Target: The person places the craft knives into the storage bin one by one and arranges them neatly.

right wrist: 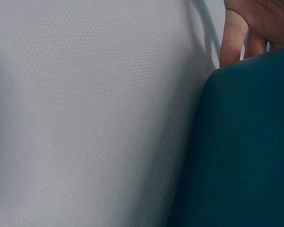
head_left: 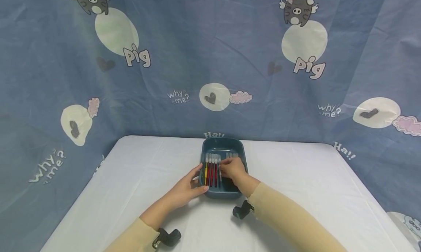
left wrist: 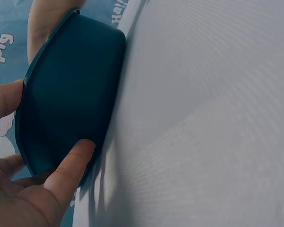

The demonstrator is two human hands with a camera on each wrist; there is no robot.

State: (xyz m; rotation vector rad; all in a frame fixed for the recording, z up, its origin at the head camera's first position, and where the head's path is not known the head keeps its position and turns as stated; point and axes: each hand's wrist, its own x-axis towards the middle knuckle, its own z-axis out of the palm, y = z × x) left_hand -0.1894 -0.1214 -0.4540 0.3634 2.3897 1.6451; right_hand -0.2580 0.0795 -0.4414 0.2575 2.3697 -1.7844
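A dark teal tray with raised walls sits on the white table. My left hand holds its near left corner, with the thumb over the front rim; the left wrist view shows fingertips against the outer wall. Inside, slim capped pens lie side by side on the left, one yellow and several red, their pale caps pointing away. My right hand reaches in over the right wall and pinches a slim pale pen beside the red ones. More pale tips show beyond its knuckles; the hand hides the rest.
White cloth covers the table around the tray. A blue printed curtain hangs behind its far edge and along both sides. Black wrist-camera mounts stick out beneath the left sleeve and the right sleeve.
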